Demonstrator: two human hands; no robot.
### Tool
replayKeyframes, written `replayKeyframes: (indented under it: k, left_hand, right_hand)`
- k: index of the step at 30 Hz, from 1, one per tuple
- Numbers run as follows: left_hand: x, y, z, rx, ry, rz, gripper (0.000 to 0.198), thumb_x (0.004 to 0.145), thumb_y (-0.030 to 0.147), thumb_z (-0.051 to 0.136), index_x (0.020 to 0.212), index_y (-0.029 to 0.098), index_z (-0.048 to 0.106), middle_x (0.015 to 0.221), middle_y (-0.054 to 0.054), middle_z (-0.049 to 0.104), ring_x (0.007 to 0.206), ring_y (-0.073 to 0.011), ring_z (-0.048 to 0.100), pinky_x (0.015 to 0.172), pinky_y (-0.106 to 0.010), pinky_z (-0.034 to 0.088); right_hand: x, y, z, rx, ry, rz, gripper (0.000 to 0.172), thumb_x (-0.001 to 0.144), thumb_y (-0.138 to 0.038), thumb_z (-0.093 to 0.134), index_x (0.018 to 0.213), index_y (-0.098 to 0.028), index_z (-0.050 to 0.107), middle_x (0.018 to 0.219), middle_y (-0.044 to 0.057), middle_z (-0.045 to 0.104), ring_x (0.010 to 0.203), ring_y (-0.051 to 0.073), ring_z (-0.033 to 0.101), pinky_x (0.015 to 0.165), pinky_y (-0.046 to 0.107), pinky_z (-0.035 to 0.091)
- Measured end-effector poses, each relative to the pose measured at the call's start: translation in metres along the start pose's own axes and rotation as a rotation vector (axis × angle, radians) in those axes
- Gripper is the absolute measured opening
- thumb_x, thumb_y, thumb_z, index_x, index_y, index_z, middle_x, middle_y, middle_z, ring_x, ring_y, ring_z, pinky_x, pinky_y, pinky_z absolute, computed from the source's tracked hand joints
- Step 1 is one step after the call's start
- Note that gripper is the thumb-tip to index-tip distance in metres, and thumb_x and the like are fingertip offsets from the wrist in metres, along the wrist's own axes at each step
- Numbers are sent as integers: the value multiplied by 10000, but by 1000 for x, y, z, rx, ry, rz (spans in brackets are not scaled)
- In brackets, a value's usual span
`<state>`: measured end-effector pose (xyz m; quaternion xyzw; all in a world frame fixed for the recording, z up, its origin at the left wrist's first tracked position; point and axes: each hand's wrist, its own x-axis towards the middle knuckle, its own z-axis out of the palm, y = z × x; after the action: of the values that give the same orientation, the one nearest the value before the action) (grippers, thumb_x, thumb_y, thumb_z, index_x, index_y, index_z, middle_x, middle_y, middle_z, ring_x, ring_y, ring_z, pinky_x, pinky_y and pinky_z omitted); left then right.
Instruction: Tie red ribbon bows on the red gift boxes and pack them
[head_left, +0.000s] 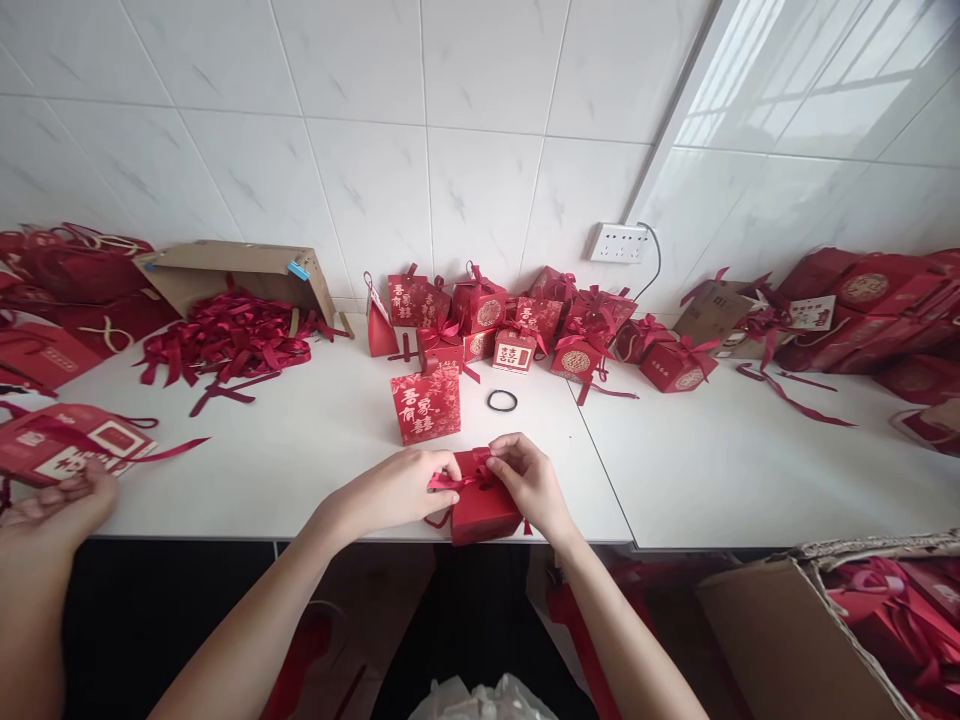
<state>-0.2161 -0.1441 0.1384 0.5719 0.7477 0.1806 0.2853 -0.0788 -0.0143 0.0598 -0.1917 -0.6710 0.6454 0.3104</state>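
While the left hand (412, 484) and right hand (531, 487) each pinch red ribbon (444, 482) atop a red box (487, 520) at the near edge of the bench (585, 490), their grip partly hides it; farther back, clustered boxes (514, 350) overlap one another.

A small red cardboard gift box (487, 517) sits at the near edge of the desk (262, 490), its plain side facing the wearer and its top partly hidden by fingers; a glossy crimson ribbon (466, 482) is gathered across that top, pinched at the left hand (409, 487) and the right hand (531, 487); one ribbon tail shows beside the box's right side, its knot unclear.
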Motion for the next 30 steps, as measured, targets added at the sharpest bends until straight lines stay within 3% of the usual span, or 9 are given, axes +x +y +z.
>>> replayKeyframes:
  k: [6,12,15,17,22,24,27,28,30]
  left_hand:
    - [2,10,14,-53,-74,62,209,840,353,435,742,198,535,616,41,544,551,-118,488,555,-232,347]
    - [10,0,18,-138,85,190,195,841,328,447,714,187,493,864,-5,555,783,-144,534,724,-250,408]
    - [15,-9,16,-212,165,152,201,848,343,436,747,191,521,913,-14,579,829,-151,548,746,-251,418]
    - [16,-11,15,-219,217,95,214,850,360,432,759,194,534,832,2,584,755,-141,545,693,-244,415]
    - [16,-9,16,-193,261,-46,267,849,428,414,756,201,521,549,53,459,471,-107,406,479,-235,315]
    - [18,-10,17,-192,287,-2,250,840,401,432,717,197,509,679,17,566,583,-130,512,545,-242,382]
    - [24,-18,19,-233,277,106,233,823,344,462,653,188,490,1055,-41,627,953,-197,583,796,-285,446]
    - [26,-20,19,-269,254,120,227,825,343,463,664,188,499,1097,-46,623,1003,-207,577,840,-299,443]
    - [29,-25,22,-347,200,95,225,837,369,453,716,190,516,994,-45,657,903,-196,617,808,-312,467]
  right_hand:
    - [24,-13,-9,59,-79,36,264,679,-370,682,820,-196,542,744,4,618,689,144,611,653,272,499]
    - [7,-26,-28,-65,3,18,307,722,-454,646,857,-193,556,768,25,625,720,159,612,679,290,490]
    - [-4,-25,-39,-116,51,43,358,756,-535,580,830,-186,550,626,-11,556,566,127,536,562,261,454]
    - [-8,-25,-42,-202,64,88,411,791,-589,501,793,-180,541,518,-44,466,470,106,446,474,236,384]
    - [-14,-31,-40,-538,-113,231,420,819,-598,448,754,-191,528,482,-62,423,415,96,399,432,218,305]
    - [-16,-36,-40,-677,-152,263,344,795,-540,528,726,-203,517,488,-65,450,413,94,409,440,215,304]
    - [-19,-39,-43,-816,-175,272,303,761,-459,597,626,-205,501,511,-54,459,458,98,434,458,213,287]
    - [-19,-40,-45,-839,-191,275,311,753,-447,609,595,-203,496,519,-48,459,477,101,440,464,214,282]
    - [-18,-38,-47,-865,-215,288,322,751,-428,614,562,-202,483,517,-42,457,488,105,431,474,220,277]
